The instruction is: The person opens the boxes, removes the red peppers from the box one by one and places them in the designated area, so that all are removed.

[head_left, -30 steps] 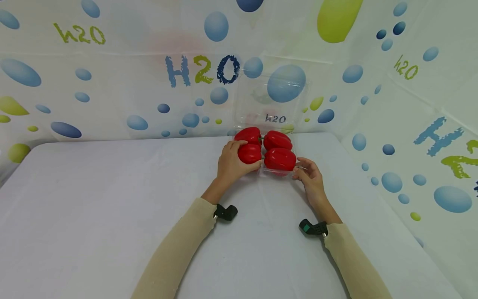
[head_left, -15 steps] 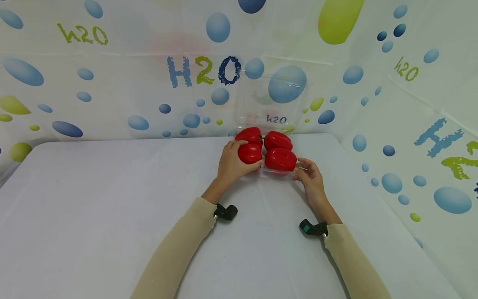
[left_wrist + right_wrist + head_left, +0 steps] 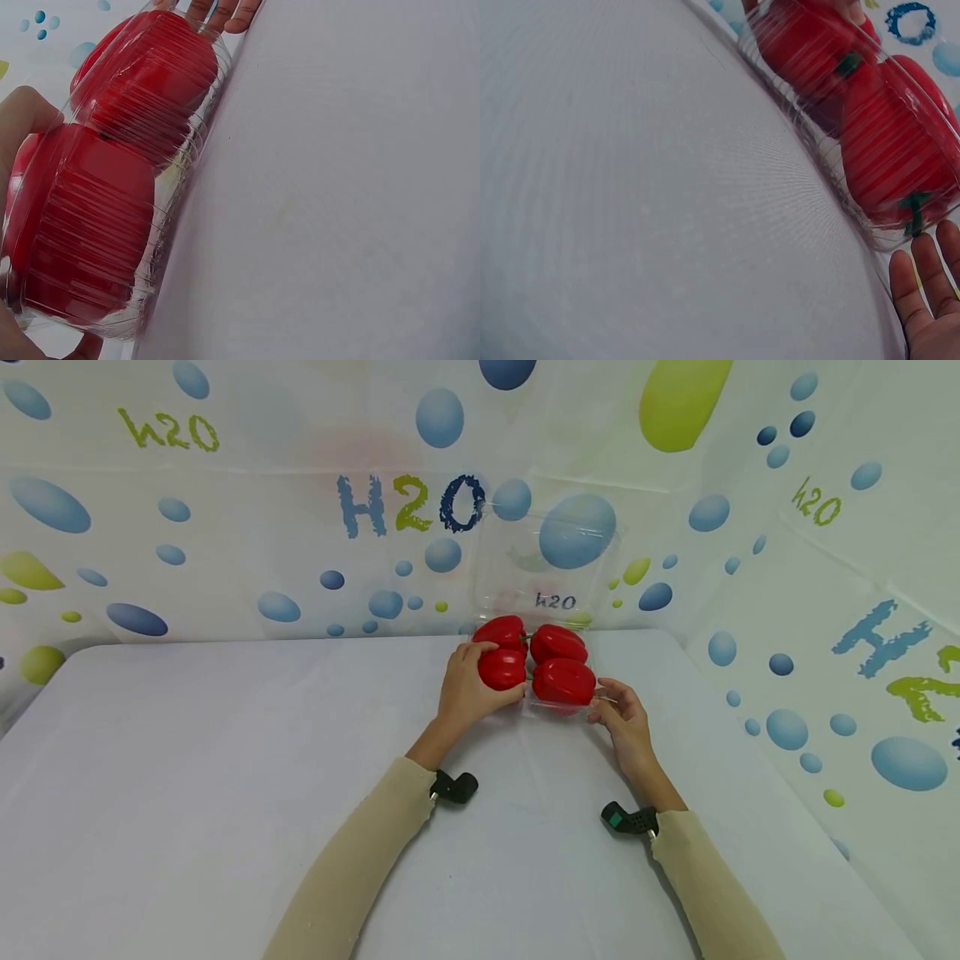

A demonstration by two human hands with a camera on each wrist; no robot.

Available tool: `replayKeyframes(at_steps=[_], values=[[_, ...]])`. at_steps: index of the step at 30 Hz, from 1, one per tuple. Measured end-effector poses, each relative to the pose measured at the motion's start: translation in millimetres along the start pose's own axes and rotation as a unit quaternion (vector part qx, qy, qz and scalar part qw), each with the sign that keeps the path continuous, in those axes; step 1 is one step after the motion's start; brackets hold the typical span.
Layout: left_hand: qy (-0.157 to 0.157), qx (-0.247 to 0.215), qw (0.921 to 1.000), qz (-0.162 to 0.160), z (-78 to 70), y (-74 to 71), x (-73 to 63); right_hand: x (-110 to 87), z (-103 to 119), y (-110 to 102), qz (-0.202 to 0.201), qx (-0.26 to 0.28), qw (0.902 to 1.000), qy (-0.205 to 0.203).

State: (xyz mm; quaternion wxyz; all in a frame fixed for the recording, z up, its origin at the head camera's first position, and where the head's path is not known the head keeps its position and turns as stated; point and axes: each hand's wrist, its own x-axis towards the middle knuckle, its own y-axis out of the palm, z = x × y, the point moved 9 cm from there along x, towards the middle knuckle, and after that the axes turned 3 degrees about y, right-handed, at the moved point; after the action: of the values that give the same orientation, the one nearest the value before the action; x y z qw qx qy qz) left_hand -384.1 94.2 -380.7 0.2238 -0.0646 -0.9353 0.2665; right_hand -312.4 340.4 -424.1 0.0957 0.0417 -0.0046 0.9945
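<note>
White table (image 3: 225, 777), left fingers (image 3: 472, 650) still curled round pepper (image 3: 502, 671), right fingers (image 3: 928, 274) straight beside box (image 3: 829, 154)

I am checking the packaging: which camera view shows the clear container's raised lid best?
The head view: the raised lid shows whole, though faint, behind the red peppers. In the left and right wrist views, I cannot make it out.

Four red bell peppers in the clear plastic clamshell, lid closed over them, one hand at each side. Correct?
Not the lid: the lid is open, raised behind the peppers, as the head view shows. The rest stands: four red bell peppers in the clear plastic clamshell, left hand and right hand at its sides.
</note>
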Motion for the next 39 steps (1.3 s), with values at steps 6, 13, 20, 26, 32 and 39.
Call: replayKeyframes(at_steps=[6,13,20,26,32,39], values=[[-0.003,-0.014,0.9999,-0.005,1.0,-0.8,0.2,0.5,-0.9,-0.2,-0.004,0.000,1.0000,0.003],[-0.019,-0.104,0.9943,-0.015,-0.8,-9.4,2.4,0.6,0.2,-2.3,-0.008,-0.001,1.0000,0.004],[-0.029,-0.090,0.9955,0.001,0.2,-7.4,-0.5,-1.9,-1.1,-1.6,-0.011,0.003,0.9999,0.012],[-0.028,-0.077,0.9966,0.002,0.1,-8.4,-0.6,-2.4,0.2,-0.4,-0.009,0.001,0.9999,0.006],[-0.032,-0.045,0.9985,0.002,0.6,-8.7,-0.2,-0.8,-0.7,-1.0,-0.010,0.002,0.9999,0.004],[-0.029,-0.011,0.9995,-0.006,-1.4,-9.9,0.3,-0.4,-1.4,-2.1,-0.011,-0.003,0.9999,0.005]])
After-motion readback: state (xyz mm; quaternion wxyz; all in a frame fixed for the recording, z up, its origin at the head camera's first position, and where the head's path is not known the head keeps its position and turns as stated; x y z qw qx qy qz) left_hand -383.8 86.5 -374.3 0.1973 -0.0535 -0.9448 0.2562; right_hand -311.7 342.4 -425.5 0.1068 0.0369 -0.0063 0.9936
